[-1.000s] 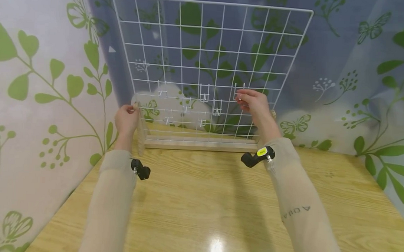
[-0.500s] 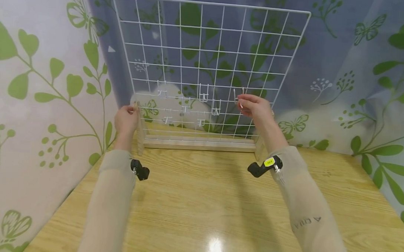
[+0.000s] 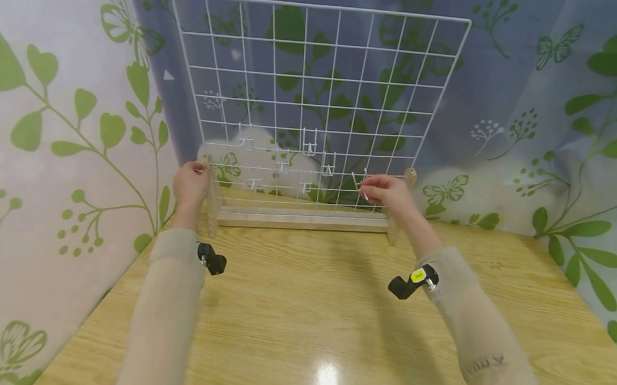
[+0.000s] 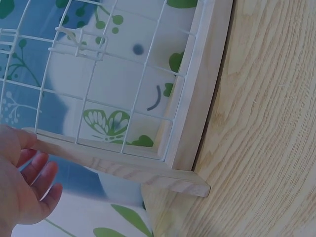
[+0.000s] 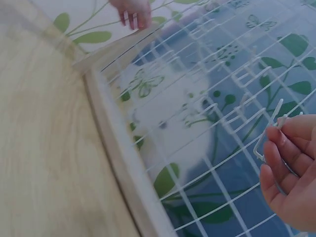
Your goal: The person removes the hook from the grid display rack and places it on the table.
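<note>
A white wire grid panel stands upright in a pale wooden stand. Several white wire hooks hang on its lower half, one of them a hook near the middle. At the stand's left post, my left hand pinches the top end between thumb and fingers; its other fingers are loosely bent. My right hand pinches a loose white wire hook in front of the grid's lower right. The prongs of this hook point up beside the fingertips. Part of it is hidden by the fingers.
The stand rests on a light wood table. Behind it hangs a cloth backdrop printed with leaves and butterflies, which continues along the left side. The stand's right post is just behind my right hand.
My right hand has moved down along the grid with the wire hook, from a higher row to a lower one, and the hook is lower. My left hand stays at the left post.
</note>
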Demonstrator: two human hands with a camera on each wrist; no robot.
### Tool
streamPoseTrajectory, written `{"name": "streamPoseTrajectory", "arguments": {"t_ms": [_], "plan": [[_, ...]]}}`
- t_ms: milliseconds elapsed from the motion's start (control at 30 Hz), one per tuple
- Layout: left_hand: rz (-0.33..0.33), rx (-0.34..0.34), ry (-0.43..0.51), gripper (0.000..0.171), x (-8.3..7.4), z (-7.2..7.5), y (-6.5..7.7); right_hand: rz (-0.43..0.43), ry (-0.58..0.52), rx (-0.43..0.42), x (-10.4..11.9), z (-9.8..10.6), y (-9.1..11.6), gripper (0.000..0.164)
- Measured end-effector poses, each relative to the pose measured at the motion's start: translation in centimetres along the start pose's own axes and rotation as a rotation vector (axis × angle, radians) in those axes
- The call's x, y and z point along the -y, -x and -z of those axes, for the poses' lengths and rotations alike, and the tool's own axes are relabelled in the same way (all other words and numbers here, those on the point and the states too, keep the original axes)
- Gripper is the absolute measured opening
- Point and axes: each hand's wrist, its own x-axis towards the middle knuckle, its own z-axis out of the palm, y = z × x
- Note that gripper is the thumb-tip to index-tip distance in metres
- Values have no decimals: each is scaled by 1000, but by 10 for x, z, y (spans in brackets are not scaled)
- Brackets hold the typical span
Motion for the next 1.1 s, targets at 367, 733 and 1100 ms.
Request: {"name": "streamPoseTrajectory", "arguments": {"t_ms": [367, 733, 1100], "plan": [[14, 30, 3, 39, -1, 4, 0, -38, 138, 79, -42, -24, 12, 21], [13, 42, -19, 37, 0, 4, -1, 7, 205, 106, -72, -48, 21, 19], [13, 33, -29, 36, -1, 3, 1, -39, 200, 134, -90, -71, 29, 14]]}}
